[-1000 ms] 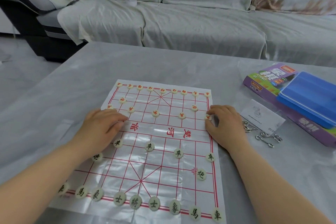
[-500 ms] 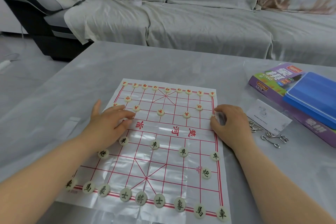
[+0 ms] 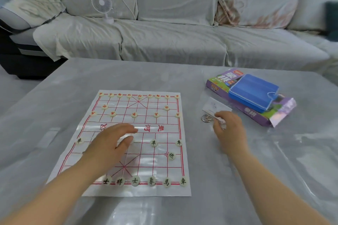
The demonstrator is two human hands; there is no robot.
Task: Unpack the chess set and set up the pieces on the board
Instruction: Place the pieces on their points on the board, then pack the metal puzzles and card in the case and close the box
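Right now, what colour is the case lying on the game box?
Blue; the case sits on the purple box, clearest in the head view.

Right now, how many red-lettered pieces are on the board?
16 red-lettered pieces: nine along the far row, two in the next row at left and right, five across the third. None looks hidden.

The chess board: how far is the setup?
Done: red pieces line the far side of the board, black pieces the near side. In hand: left hand hovers over the middle; right hand is at the metal rings beside it. Left: likely little; the left arm hides some spots.
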